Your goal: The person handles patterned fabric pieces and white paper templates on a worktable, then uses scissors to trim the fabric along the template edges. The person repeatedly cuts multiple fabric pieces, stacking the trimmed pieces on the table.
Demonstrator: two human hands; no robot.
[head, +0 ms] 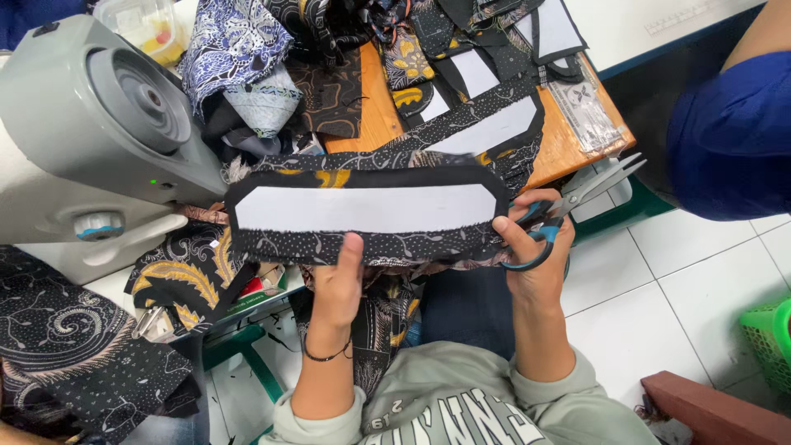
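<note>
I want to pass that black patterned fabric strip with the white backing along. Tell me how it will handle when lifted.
The fabric strip probably stays fairly flat: it spans between the left hand and right hand with little sag, which suggests the white backing stiffens it. It looks thin, so likely light. The unbacked edges may flop.

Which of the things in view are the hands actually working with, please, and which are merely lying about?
In use:
- left hand holding the fabric piece with its white backing
- right hand gripping the scissors

Lying about:
- sewing machine
- heap of patterned cloth
- more cut pieces on the wooden table
- green basket
</note>
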